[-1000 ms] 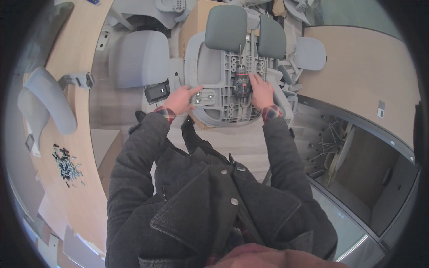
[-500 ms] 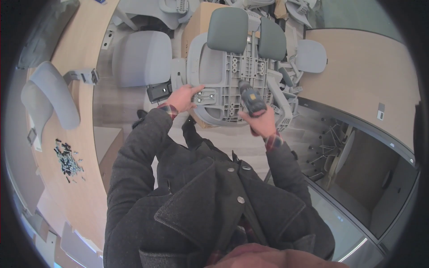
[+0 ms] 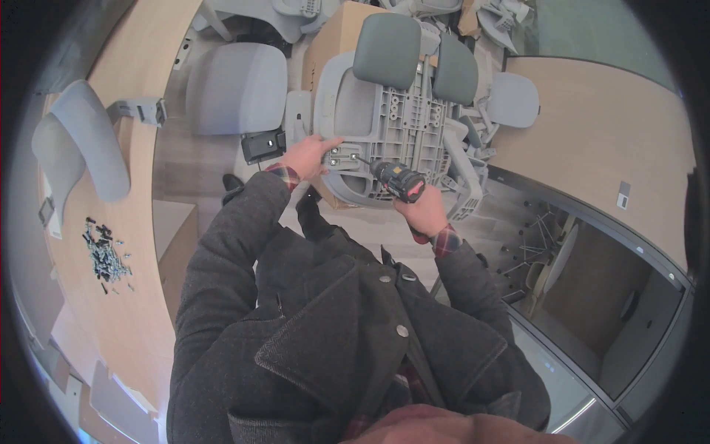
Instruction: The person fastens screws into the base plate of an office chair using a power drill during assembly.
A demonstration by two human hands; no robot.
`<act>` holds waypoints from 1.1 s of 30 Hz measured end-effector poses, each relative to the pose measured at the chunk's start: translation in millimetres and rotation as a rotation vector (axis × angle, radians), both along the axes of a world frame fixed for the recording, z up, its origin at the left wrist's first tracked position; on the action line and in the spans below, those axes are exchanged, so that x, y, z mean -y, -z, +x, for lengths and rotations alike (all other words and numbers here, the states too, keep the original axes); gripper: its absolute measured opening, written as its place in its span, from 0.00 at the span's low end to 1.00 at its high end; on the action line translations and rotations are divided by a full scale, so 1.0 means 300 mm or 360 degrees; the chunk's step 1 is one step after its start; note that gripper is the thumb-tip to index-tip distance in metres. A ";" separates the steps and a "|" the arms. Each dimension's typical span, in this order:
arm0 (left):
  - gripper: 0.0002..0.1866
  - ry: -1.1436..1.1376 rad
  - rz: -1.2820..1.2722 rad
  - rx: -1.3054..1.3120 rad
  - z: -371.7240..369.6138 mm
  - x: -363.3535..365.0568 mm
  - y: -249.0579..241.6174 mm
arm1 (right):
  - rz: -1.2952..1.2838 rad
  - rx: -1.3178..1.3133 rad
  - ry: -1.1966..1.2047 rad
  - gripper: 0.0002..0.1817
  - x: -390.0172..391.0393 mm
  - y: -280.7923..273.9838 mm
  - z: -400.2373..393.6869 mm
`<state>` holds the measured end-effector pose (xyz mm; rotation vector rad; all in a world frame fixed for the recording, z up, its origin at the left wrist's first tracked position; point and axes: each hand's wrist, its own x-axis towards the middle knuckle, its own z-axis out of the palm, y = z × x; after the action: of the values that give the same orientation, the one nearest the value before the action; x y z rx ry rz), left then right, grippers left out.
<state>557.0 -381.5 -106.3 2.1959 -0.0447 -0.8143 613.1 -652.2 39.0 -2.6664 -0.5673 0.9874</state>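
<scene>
My right hand [image 3: 425, 213] is closed around the grip of a dark cordless drill [image 3: 397, 180]. The drill points left, its bit at or very near the right-hand screw of a grey bracket [image 3: 344, 159]. Several screw heads show in that bracket, which sits on an upturned grey plastic chair frame [image 3: 414, 118]. At the bracket's left side is my left hand [image 3: 305, 157], index finger stretched along its upper edge and thumb lower down. The remaining left fingers are hidden beneath. Two dark green pads [image 3: 387, 50] lie on the frame's upper part.
A cardboard box [image 3: 334, 37] stands under the chair frame. Loose screws [image 3: 105, 255] lie piled on the wooden desk [image 3: 140, 311] to the left, near a grey chair part [image 3: 89, 140]. A grey seat [image 3: 237, 89] is beyond my left hand. Another table [image 3: 584, 126] stands right.
My right hand has brought the drill left and down, from the frame's middle to the bracket's right screw. My left hand stays at the bracket. The view has shifted slightly.
</scene>
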 end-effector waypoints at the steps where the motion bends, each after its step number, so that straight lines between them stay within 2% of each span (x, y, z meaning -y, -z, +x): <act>1: 0.41 0.0001 -0.0002 0.0004 0.000 0.000 -0.006 | 0.0003 -0.0022 0.0028 0.08 -0.004 0.000 0.000; 6: 0.41 -0.0001 0.0003 0.0043 -0.002 -0.004 -0.012 | 0.0097 -0.0089 0.0137 0.09 -0.023 -0.006 -0.002; 12: 0.41 -0.0002 0.0001 0.0020 0.002 -0.003 -0.010 | -0.0086 -0.0059 -0.0081 0.07 -0.028 -0.004 -0.005; 15: 0.42 -0.0024 -0.0023 0.0039 -0.002 0.000 0.005 | -0.0068 -0.0001 -0.0149 0.10 -0.043 -0.009 -0.001; 18: 0.41 -0.0013 -0.0016 0.0057 -0.008 0.000 0.013 | -0.0028 -0.0117 0.0087 0.15 -0.098 -0.050 0.017; 21: 0.41 -0.0006 0.0002 0.0080 -0.012 0.000 0.005 | -0.0143 -0.0103 -0.0024 0.16 -0.123 -0.055 0.034; 24: 0.40 -0.0028 -0.0007 0.0043 -0.011 -0.002 -0.001 | -0.0299 -0.0098 -0.0063 0.13 -0.140 -0.050 0.035; 30: 0.41 -0.0031 -0.0002 0.0041 -0.009 0.002 0.004 | -0.0349 -0.0062 -0.0067 0.14 -0.156 -0.037 0.031; 33: 0.42 -0.0031 -0.0011 0.0059 -0.010 -0.002 -0.009 | -0.0372 -0.0078 -0.0035 0.11 -0.165 -0.039 0.036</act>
<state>554.0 -381.1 -103.5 2.2014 -0.0443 -0.7615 623.9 -602.8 50.7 -2.8327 -0.4995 1.1890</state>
